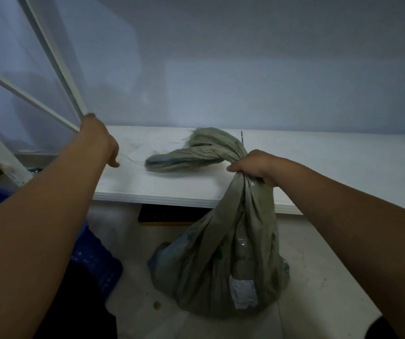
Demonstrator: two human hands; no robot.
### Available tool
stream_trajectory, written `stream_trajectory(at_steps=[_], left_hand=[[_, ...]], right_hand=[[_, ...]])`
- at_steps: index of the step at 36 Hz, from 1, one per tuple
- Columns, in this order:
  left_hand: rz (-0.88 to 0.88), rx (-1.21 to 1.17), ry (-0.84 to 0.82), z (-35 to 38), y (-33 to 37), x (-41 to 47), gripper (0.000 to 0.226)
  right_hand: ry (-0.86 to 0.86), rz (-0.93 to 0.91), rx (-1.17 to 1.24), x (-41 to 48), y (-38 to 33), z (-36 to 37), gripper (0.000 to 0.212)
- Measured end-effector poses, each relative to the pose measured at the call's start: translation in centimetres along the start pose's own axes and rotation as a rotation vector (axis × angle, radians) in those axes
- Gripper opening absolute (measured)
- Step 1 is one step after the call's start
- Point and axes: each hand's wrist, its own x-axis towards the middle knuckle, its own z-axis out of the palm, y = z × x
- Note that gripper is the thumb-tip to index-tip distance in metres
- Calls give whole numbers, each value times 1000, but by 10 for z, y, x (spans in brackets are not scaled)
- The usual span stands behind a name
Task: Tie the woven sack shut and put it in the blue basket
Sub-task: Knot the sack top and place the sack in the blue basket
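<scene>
My right grip (251,168) clamps the neck of the grey-green woven sack (221,265) at the white worktop (331,167) edge; left grip (102,143), can't tell.

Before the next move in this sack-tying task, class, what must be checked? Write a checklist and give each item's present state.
1. Neck gathered: the right hand grips the twisted neck of the woven sack. Ok.
2. Tie in place: no knot or cord shows round the neck. Not ok.
3. Cord ready: a thin strand lies on the white shelf by the left hand. Cannot tell whether the hand holds it.
4. Sack supported: its bottom seems to rest on the floor. Ok.
5. Blue basket close by, at the left. Ok.
6. Room inside the basket: cannot tell.
</scene>
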Motion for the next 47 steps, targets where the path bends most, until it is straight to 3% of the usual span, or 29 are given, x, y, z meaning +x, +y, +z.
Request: stream_trajectory(at_steps=[1,2,4,6,11,14,18,21,27,31,34,38,43,47], left_hand=[[58,128,-91,-3,1,-64,69],[4,144,-218,-8,6,-107,64],[-78,185,-343,1,-1,-152,42],[-38,349,-487,12,-16,-168,17],[58,874,-999,39,-71,-215,17],[87,981,-1182,43,-98,-234,38],[268,833,-1212,40,-111,-230,50],[259,884,-1250,32,-113,-218,51],[232,926,-1354,23,-110,-209,52],[408,1302,-1301,17,-112,-193,66],[552,1568,-1138,15,-118,-176,44],[617,1608,-1092,16,-112,-176,30],[479,1247,-1240,18,-108,-204,43],[231,1118,-1333,20,-110,-219,40]], right_hand=[[27,11,40,1,-2,2,45],[46,25,77,2,-4,5,47],[73,59,154,2,-7,11,49],[101,74,243,0,-12,16,47],[134,49,377,-3,-26,32,26],[122,45,405,-5,-35,37,10],[123,63,479,-2,-43,30,12],[106,83,560,-2,-52,22,22],[85,64,763,-10,-73,10,20],[102,99,808,-10,-75,3,31],[105,95,799,-13,-75,3,39],[89,102,790,-17,-77,3,51],[54,133,829,-22,-80,4,31],[57,131,787,-23,-80,15,39]])
